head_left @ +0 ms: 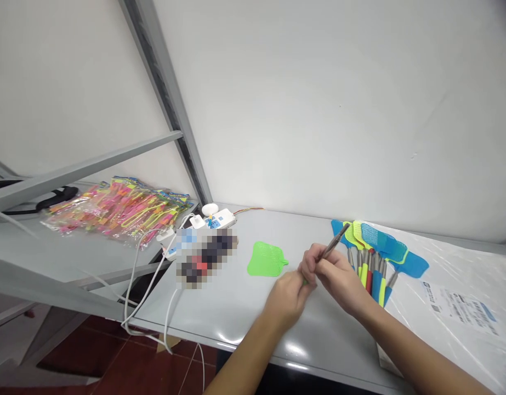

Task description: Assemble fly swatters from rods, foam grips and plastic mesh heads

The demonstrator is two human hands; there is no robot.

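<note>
Both of my hands are closed and meet above the table. My right hand grips a metal fly swatter handle, its ribbed end pointing up and to the right. My left hand is closed against the right one, round the lower part of the same handle; a sliver of green shows between the fingers, and the rest is hidden. Left of my hands a green fly swatter head lies flat on the table. To the right rests a pile of fly swatters in blue and yellow, with coloured grips pointing towards me.
A white plastic package with a label lies under the pile at right. Power strips with white cables stand at the table's back left, beside a blurred-out object. Bagged colourful items fill a shelf behind the grey frame.
</note>
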